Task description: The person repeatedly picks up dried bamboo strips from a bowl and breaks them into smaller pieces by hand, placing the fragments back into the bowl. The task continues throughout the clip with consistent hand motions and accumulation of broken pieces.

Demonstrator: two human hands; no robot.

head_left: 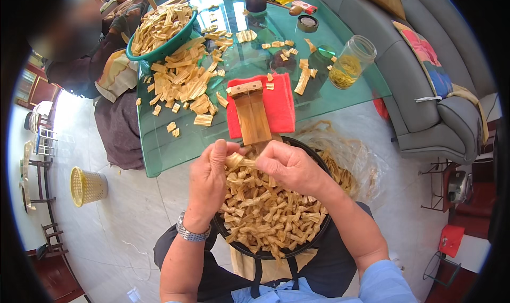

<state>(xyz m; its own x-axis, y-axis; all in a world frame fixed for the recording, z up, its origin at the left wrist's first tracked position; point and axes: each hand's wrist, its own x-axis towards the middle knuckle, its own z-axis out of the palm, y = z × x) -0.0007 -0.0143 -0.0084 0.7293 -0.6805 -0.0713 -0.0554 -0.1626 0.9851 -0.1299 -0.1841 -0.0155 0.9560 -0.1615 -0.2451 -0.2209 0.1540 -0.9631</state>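
Between both hands is a knotted tan strip [240, 160], pinched at its left end by my left hand [211, 175] and at its right by my right hand [295, 167]. Under them a round black basin [255, 256] on my lap holds a heap of small knotted tan pieces [275, 219]. Just beyond the hands, a wooden block-like tool [252, 115] lies over a folded red cloth [281, 103] at the edge of the glass table [179, 147]. What the strip is made of I cannot tell for certain.
Flat tan pieces [179, 79] lie scattered on the table beside a heaped green basin [159, 56]. A glass jar [352, 61] stands to the right. Another person's arm [79, 69] is at the upper left. A plastic bag [358, 163] lies right of the black basin.
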